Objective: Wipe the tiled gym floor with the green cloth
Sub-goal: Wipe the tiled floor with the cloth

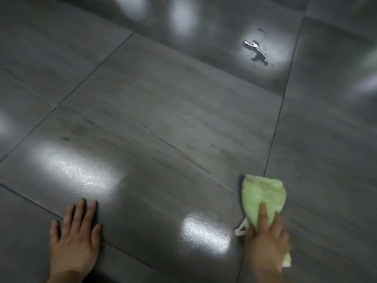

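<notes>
While the left hand braced flat, fingers straight and holding nothing, the right hand curled its fingers round the green cloth, pressing it to the tiled floor well short of the puddle. Wiping seemed underway; next, a forward push toward that puddle looked needed.

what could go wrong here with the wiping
The puddle lies far ahead of the cloth, so it may get missed. The left hand braces flat on glossy floor and might slip if that patch is wet. The right hand grips only the cloth's near end, so it could bunch.
</notes>
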